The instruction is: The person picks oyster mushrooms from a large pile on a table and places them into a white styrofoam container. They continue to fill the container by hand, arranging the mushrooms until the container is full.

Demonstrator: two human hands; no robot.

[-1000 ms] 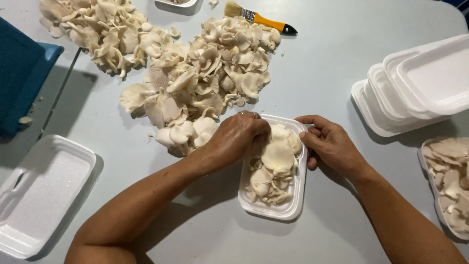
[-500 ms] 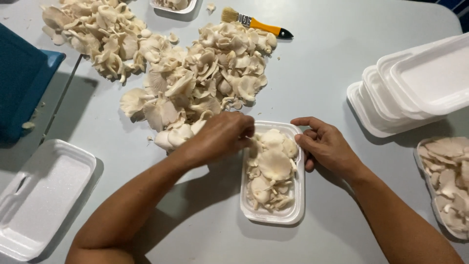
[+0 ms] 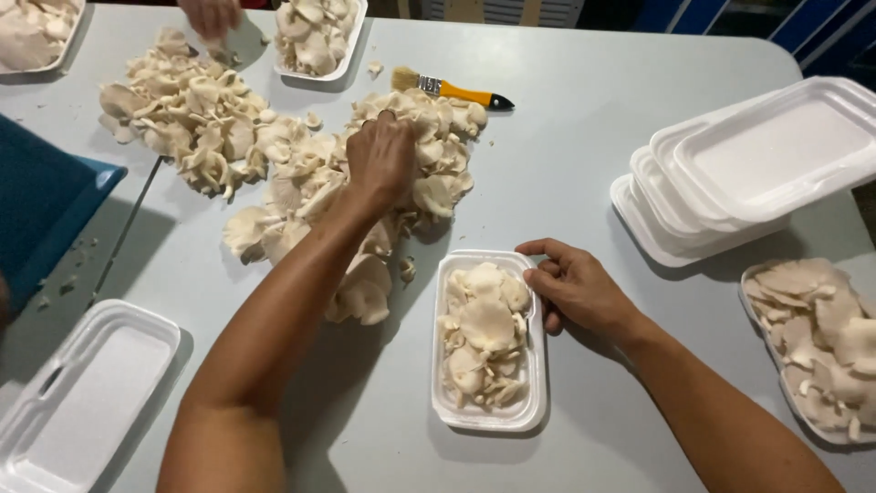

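Beside the filled foam tray (image 3: 534,415), right hand (image 3: 577,288) gripped its rim; left hand (image 3: 381,157) clutched mushrooms in the pile (image 3: 274,155) beyond it.

- Two bare forearms are seen, with no sleeves reaching into view.
- A thin ring is worn on a finger of the left hand (image 3: 381,155); its colour cannot be made out.
- No ring, watch or glove is seen on the right hand (image 3: 577,288).
- The fingernails are kept short and unpainted.
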